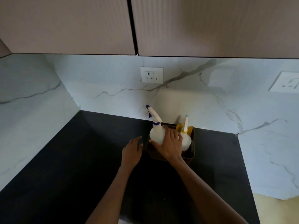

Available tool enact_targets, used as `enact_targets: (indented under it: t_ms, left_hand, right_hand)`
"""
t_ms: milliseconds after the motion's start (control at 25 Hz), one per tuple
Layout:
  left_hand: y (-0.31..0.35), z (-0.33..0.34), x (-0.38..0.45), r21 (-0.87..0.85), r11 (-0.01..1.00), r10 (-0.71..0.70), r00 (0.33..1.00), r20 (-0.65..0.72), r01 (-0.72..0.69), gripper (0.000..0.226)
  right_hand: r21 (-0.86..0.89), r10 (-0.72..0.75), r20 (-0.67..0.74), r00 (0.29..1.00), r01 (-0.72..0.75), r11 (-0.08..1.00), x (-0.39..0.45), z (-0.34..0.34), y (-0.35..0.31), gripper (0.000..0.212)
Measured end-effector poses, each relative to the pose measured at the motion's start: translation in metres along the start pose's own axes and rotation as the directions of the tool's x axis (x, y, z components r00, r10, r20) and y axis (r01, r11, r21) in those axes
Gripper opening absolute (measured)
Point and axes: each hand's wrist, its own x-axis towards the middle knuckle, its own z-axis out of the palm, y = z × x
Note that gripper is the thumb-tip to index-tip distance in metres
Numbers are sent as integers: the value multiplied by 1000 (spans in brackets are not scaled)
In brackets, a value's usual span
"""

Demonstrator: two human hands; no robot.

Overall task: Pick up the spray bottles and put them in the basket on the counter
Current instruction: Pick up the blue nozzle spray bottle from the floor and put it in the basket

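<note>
A dark brown basket (192, 148) stands on the black counter (80, 159) against the marble wall. Two white spray bottles are in it. The left bottle (156, 133), with a blue-tipped nozzle, leans to the left, and my right hand (169, 145) wraps around its body. The right bottle (186, 139), with a yellow collar and a pale blue tip, stands upright behind my right hand. My left hand (131, 151) hovers with fingers apart just left of the basket, holding nothing.
Marble backsplash rises behind the counter, with a socket plate (151, 75) above the basket and another socket plate (285, 82) at far right. Wall cabinets (210, 26) hang overhead. The counter's right edge (246, 167) drops beside a marble side panel.
</note>
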Motion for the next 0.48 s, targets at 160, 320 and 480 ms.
enact_targets:
  t_ms: [160, 320, 480]
  left_hand:
    - [-8, 10, 15, 126, 991, -50, 992, 118, 36, 61]
    - [-21, 19, 35, 144, 990, -42, 957, 286, 0, 70]
    - [-34, 23, 52, 87, 996, -14, 942, 336, -16, 77]
  right_hand:
    - [2, 33, 49, 998, -33, 999, 12, 15, -1, 93]
    - [11, 157, 77, 985, -158, 987, 20, 27, -1, 90]
    - [-45, 222, 112, 969, -218, 975, 34, 36, -4, 90]
